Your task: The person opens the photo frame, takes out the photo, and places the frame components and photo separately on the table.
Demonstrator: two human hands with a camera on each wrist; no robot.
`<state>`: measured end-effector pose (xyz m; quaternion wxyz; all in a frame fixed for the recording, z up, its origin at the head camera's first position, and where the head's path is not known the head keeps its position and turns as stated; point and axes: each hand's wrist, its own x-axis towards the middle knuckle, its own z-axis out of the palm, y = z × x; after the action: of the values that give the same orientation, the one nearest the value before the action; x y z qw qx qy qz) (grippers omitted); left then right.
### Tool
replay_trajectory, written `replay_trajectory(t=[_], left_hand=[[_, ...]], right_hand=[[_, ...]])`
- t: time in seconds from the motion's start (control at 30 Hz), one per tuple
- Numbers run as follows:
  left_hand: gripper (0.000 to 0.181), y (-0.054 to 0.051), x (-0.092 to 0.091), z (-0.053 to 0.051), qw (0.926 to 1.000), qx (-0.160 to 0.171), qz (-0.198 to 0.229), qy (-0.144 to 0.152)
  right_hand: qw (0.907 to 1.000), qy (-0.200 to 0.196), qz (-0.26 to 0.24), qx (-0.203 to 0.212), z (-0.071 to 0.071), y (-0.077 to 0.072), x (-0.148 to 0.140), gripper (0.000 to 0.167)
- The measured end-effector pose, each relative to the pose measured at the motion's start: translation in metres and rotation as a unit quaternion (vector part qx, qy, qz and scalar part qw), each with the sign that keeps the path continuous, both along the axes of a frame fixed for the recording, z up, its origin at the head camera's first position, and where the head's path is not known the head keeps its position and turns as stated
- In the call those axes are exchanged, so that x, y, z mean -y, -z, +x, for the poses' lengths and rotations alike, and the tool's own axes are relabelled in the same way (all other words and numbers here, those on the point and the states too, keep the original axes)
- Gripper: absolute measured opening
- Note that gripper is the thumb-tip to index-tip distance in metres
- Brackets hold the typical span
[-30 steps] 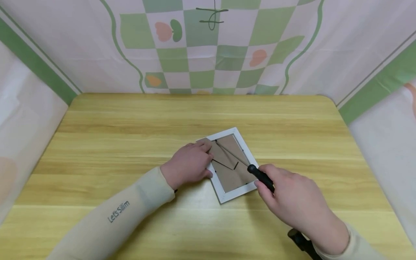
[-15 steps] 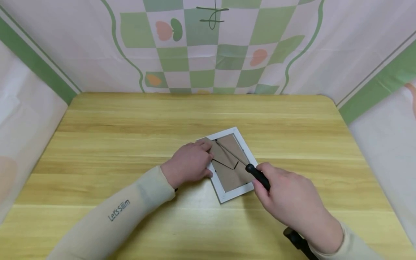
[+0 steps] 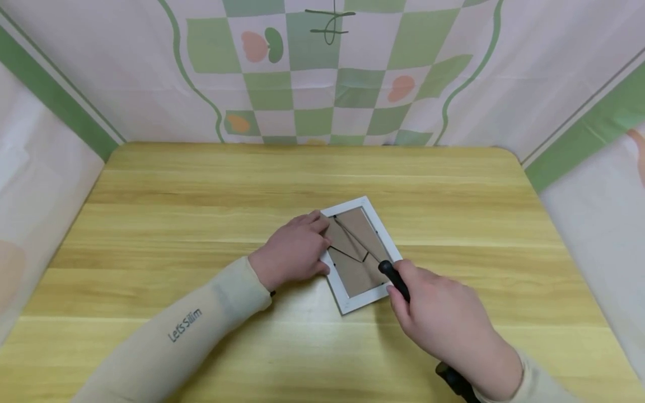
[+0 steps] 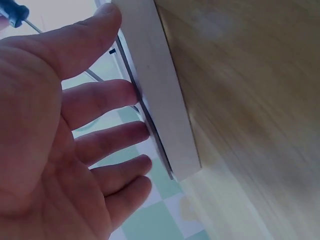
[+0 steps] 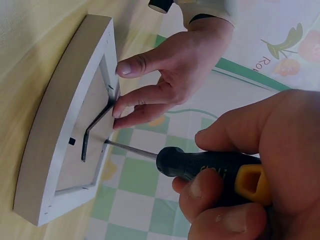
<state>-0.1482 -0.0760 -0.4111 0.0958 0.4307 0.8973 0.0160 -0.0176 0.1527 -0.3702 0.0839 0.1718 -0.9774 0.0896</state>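
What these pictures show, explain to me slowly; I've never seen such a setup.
No machine works here: the left grip and right grip are simply a person's bare hands. The wide view comes from a camera worn on the head, looking forward and down; the two close views come from cameras worn on each wrist. On the wooden table lies a white frame, its brown backing board facing up. The left grip rests at the frame's edge. The right grip holds a black-and-yellow screwdriver, its tip at the frame's inner edge.
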Motion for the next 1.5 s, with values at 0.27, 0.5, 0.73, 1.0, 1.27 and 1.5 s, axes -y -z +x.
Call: replay_trajectory(t=[0.27,0.5,0.73,1.0,1.27,1.5], left_hand=[[0.044,-0.001,-0.001,-0.002,0.9995,0.030,0.001,-0.012],[0.037,-0.001,-0.002,-0.004,0.9999,0.012,-0.003,-0.004],[0.035,0.000,-0.002,-0.004,1.0000,0.002,0.003,0.007],[0.035,-0.001,-0.001,-0.005,1.0000,-0.005,-0.001,0.008],[0.034,-0.001,-0.001,-0.005,0.9999,-0.009,0.000,0.009],[0.036,-0.001,-0.001,-0.005,0.9999,-0.008,-0.002,0.011]], right_hand=[[0.9998,-0.004,0.014,-0.012,0.003,0.008,0.003,0.025],[0.9987,-0.016,-0.004,-0.048,-0.003,0.009,0.001,0.024],[0.9924,-0.034,-0.041,-0.111,-0.012,0.006,0.000,0.027],[0.9924,-0.040,-0.048,-0.106,-0.019,-0.001,0.003,0.026],[0.9921,-0.045,-0.053,-0.104,-0.025,-0.008,0.006,0.023],[0.9920,-0.048,-0.055,-0.103,-0.030,-0.013,0.008,0.020]])
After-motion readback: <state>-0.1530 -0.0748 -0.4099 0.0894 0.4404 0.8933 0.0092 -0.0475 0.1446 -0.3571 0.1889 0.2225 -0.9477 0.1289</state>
